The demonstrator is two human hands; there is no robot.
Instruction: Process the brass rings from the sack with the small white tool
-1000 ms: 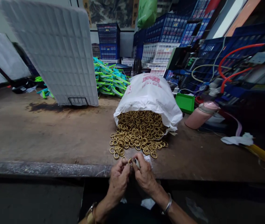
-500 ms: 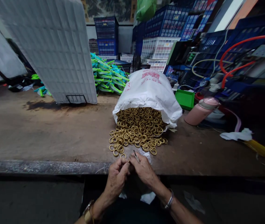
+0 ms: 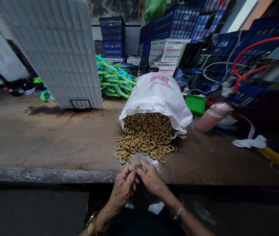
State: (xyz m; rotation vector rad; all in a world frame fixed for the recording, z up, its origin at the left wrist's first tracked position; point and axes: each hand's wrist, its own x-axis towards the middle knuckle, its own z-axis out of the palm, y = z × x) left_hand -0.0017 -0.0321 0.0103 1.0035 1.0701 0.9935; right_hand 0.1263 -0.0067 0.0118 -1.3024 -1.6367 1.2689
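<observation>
My left hand (image 3: 123, 185) is closed in a pinch at the table's front edge; what its fingertips hold is hidden. Close against it, my right hand (image 3: 151, 179) is closed around a small, slim metal tool (image 3: 143, 167) with a dark pointed tip sticking up past the thumb; its exact kind is unclear. One brass-coloured ring (image 3: 130, 164) shows just beyond the left fingertips. Behind the hands, a heap of brass-coloured rings (image 3: 139, 142) spills from the mouth of a white woven sack (image 3: 154, 95) lying on its side.
The wooden table (image 3: 56, 141) carries a pale ribbed panel (image 3: 73, 59) standing at left and a pile of green-and-blue plastic pieces (image 3: 115, 80). To the right are a green tray (image 3: 195, 104), a pink bottle (image 3: 210, 118) and red hoses (image 3: 235, 62). Stacked crates (image 3: 169, 49) stand behind.
My fingertips have shifted slightly where they meet, and the tool in my right hand is tilted a little differently. The rings and sack have stayed in place.
</observation>
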